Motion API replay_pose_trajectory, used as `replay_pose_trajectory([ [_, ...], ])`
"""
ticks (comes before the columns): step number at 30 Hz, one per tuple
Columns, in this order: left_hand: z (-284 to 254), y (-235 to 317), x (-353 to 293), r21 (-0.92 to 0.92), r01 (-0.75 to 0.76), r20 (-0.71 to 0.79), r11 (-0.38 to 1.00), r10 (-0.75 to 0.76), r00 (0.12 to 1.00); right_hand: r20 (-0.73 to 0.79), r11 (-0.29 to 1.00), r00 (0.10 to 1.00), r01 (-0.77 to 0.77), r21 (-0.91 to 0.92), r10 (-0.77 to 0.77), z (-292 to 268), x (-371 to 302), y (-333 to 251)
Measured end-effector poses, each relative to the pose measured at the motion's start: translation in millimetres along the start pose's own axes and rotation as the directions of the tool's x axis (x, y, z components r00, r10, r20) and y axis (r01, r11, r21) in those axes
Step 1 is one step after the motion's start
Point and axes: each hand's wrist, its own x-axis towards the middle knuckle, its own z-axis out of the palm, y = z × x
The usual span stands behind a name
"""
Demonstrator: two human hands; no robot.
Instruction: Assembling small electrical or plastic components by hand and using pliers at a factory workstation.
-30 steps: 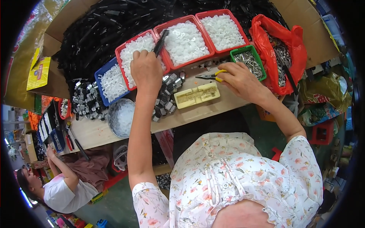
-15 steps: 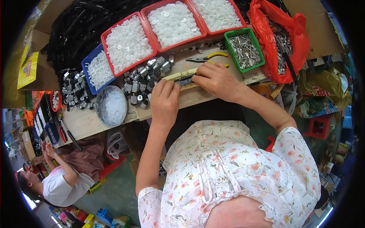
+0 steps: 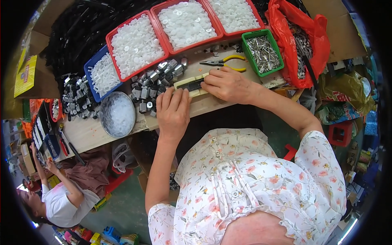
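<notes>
A cream-coloured block (image 3: 198, 93) with a long slot lies on the bench, and a dark narrow piece (image 3: 192, 85) sits in its slot. My left hand (image 3: 173, 112) has its fingers bent and together against the block's left end. At the right part of the slot, my right hand (image 3: 228, 85) is closed, its fingertips pressed together; whatever they pinch is hidden. Just beyond that hand lie yellow-handled pliers (image 3: 223, 62). Small silver and black metal parts (image 3: 157, 79) are heaped past my left hand.
Red trays (image 3: 166, 48) of white plastic pieces line the back. A blue tray (image 3: 90, 83), a metal bowl (image 3: 107, 131) and loose parts stand left. At right are a green basket (image 3: 279, 67) of metal pins and a red bag (image 3: 322, 38). A co-worker (image 3: 67, 204) sits at lower left.
My left hand has shifted slightly left and down, and my right hand slightly left. More of the block and its dark piece shows between them. The co-worker's one arm has stretched forward.
</notes>
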Motion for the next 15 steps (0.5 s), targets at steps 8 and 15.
replay_pose_trajectory([
  [8, -18, -2, -4, -0.150, 0.048, -0.097, 0.987, -0.063, 0.993, 0.011, 0.968, 0.995, -0.103, 0.231, 0.103, 6, 2, 3],
  [15, -40, -20, -13, 0.032, 0.207, 0.039, 0.978, -0.208, 0.977, -0.137, 0.925, 0.948, -0.236, 0.297, 0.286, 9, 34, -34],
])
